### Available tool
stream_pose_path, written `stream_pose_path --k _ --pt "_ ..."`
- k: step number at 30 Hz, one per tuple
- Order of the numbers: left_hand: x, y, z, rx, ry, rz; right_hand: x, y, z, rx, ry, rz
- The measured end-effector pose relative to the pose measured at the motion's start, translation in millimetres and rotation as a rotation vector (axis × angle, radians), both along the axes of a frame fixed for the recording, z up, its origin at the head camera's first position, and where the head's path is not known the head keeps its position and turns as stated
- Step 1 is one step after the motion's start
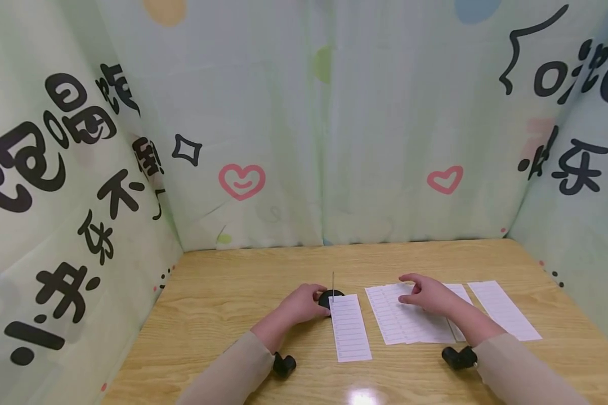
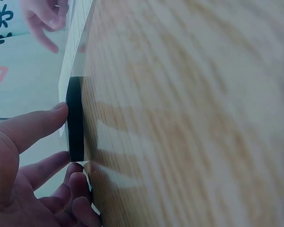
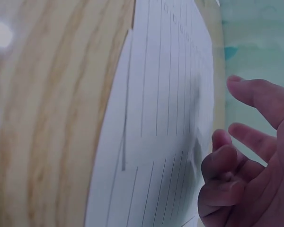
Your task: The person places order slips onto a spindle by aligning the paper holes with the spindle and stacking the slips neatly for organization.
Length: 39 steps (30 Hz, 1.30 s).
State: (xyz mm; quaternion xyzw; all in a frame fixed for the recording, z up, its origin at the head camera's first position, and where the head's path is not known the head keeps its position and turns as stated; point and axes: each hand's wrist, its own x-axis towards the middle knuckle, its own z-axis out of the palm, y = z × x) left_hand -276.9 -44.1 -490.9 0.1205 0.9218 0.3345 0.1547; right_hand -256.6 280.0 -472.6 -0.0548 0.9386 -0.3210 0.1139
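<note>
A bill spike (image 1: 324, 302), a thin upright metal pin on a round black base, stands on the table. My left hand (image 1: 304, 304) holds the rim of that base between thumb and fingers; the left wrist view shows the dark edge of the base (image 2: 75, 118) close up. One lined paper slip (image 1: 352, 332) lies with its top left corner at the pin. Over a spread of overlapping lined slips (image 1: 395, 323) hovers my right hand (image 1: 430, 295), fingers loosely bent with nothing between them. Those slips (image 3: 156, 94) show beneath the hand in the right wrist view.
Another lined slip (image 1: 504, 309) lies farther right on the wooden table (image 1: 223, 315). Printed curtains (image 1: 284, 112) hang behind the table and along both sides. A black wrist camera (image 1: 284, 365) sits at the left cuff, and another camera (image 1: 458, 357) at the right cuff.
</note>
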Motion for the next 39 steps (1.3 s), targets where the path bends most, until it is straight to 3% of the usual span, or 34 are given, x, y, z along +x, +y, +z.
stream_pose_path --k 13,28,39 --pt "1.5 1.5 -2.9 -0.015 0.009 -0.010 -13.4 5.1 -11.1 0.117 -0.017 -0.016" --pt "0.1 1.1 -2.8 -0.019 0.011 -0.008 -16.7 3.0 -9.9 0.119 -0.041 -0.040" --pt "-1.1 1.1 -2.5 -0.027 0.016 0.000 -12.7 -1.4 -10.2 0.105 0.079 0.008"
